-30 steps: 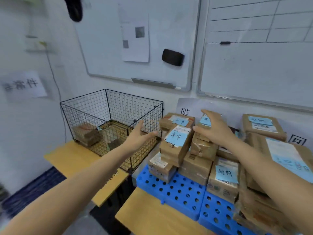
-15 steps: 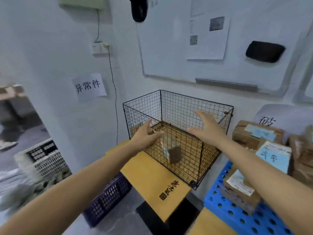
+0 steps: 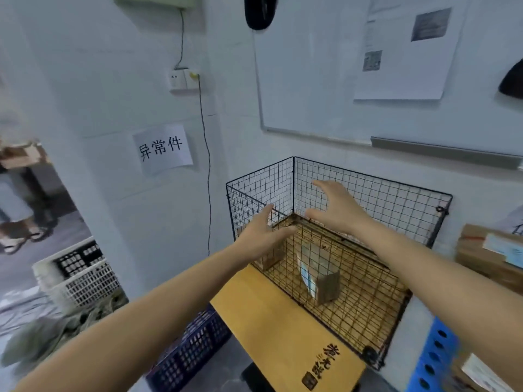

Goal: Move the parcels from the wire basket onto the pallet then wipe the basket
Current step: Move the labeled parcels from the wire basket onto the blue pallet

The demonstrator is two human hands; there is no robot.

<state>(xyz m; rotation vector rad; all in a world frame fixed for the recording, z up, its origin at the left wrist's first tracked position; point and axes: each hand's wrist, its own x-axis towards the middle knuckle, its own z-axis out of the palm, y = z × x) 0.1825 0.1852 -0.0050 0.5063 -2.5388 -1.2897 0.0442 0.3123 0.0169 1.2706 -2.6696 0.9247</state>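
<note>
Cardboard parcel (image 3: 273, 257) half hidden behind spread, empty left hand (image 3: 260, 236); right hand (image 3: 336, 210) same; blue pallet (image 3: 448, 350) cut off.

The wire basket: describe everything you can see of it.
The wire basket is a black, thin-wire grid box with an open top, standing upright on a yellow table by the white wall. Inside, one brown parcel with a blue label leans tilted near the middle, and a second parcel sits in the left corner, partly hidden. The left hand and right hand hover open over it; whether either touches the wire cannot be told.
</note>
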